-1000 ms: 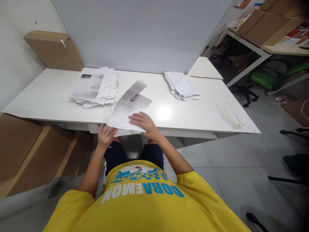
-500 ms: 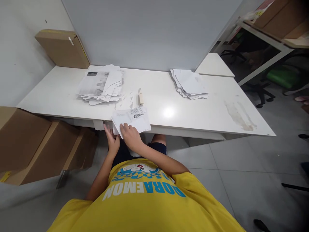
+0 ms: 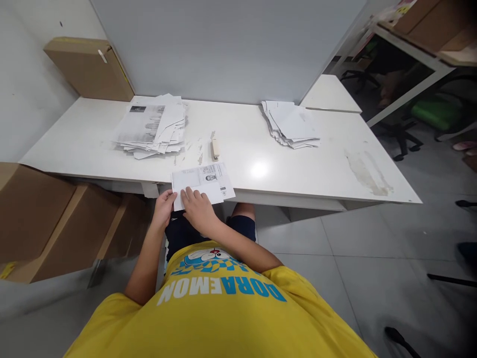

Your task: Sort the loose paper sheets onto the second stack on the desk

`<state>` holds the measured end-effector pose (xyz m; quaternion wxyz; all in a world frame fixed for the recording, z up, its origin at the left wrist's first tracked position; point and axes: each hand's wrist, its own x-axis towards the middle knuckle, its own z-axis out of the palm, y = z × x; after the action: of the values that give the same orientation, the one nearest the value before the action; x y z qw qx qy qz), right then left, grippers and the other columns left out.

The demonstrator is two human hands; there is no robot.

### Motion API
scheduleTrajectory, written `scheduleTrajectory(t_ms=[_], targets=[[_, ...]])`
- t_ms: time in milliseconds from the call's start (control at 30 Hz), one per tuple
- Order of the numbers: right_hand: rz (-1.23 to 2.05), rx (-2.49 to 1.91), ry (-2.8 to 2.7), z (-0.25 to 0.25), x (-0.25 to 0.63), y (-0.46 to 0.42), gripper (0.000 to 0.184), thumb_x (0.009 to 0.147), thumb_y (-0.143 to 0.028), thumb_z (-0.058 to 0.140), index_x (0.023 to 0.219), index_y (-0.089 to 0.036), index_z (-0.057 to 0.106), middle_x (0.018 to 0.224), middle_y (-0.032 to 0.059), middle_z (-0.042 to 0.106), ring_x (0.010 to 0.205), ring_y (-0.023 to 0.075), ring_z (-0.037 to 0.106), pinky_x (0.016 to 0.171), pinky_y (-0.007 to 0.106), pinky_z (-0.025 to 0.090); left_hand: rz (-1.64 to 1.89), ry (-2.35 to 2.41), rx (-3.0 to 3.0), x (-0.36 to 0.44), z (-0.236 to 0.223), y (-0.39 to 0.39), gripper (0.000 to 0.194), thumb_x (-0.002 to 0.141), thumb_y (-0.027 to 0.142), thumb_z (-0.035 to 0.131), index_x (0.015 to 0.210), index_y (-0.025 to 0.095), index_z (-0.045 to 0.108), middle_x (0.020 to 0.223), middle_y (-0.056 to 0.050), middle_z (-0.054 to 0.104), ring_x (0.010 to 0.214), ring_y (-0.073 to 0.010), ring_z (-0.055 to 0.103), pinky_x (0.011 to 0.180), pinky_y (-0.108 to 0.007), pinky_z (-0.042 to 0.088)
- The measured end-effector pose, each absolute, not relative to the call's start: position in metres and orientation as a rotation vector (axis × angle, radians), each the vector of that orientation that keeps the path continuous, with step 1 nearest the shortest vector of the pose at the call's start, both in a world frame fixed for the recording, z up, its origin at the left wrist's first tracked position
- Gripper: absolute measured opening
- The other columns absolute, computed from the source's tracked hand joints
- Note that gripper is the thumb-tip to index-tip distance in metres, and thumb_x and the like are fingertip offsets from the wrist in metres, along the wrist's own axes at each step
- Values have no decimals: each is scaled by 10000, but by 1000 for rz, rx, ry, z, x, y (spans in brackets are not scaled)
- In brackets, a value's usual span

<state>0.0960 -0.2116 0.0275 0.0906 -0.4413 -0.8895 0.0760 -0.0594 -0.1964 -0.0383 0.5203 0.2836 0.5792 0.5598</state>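
While your left hand (image 3: 164, 208) pinches the left edge of the small bundle of papers (image 3: 203, 182) between thumb and fingers, your right hand (image 3: 199, 211) lies on top of it, fingers slightly spread against the white front part. You have the bundle at the near edge of the tabletop (image 3: 238, 149), its lower part jutting out over your lap, with a small printed portrait facing up. Just beyond it stands a cream stapler (image 3: 215, 149), apart from both your hands. To your left sits a thick, uneven paper stack (image 3: 143, 127), its top sheet printed in grey; well to your right lies a second, thinner pile (image 3: 290, 124). A cardboard box (image 3: 84, 69) rests at the back left corner, beside the grey partition (image 3: 223, 49).
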Motion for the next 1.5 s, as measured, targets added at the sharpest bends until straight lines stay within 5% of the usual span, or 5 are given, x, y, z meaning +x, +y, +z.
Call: scheduleTrajectory(t_ms=[300,633,833,1300,1500], targets=[[342,-1865,-1787,-14,200,-204,509,924,-484,507,1217,-69,523,1142,235,557,1075,357,531,882,483,457,1301,1408,622,-49,-38,-201,372,653,449,805,795,175,597,697,18,633,644,-125,604,559,-199,464],[1320,-1420,-823,-43,208,-201,521,739,-511,688,1131,-207,529,876,32,690,692,162,629,628,283,511,1179,1290,702,-34,-30,-193,608,583,343,866,1127,178,651,1105,-85,746,995,-258,698,851,-320,584],[1729,-1129,-770,-17,236,-182,473,728,-600,690,968,-192,677,943,77,753,984,275,699,811,367,571,1068,1275,692,-33,-28,-191,649,572,338,855,1165,169,653,1104,-96,748,1000,-277,702,806,-320,592],[1509,-1543,-910,-1,306,-94,263,718,-167,781,967,-124,709,1059,136,755,930,241,717,801,342,600,1056,1522,1183,9,1,-93,375,783,307,673,1135,193,609,865,-75,705,720,-222,683,800,-401,556],[1438,-1683,-962,-1,317,-68,300,713,-148,778,1000,-94,713,1057,158,751,882,231,704,710,307,580,964,1426,2053,14,-3,-11,477,909,324,510,1357,163,545,1489,-135,485,1399,-286,410,1181,-439,293]])
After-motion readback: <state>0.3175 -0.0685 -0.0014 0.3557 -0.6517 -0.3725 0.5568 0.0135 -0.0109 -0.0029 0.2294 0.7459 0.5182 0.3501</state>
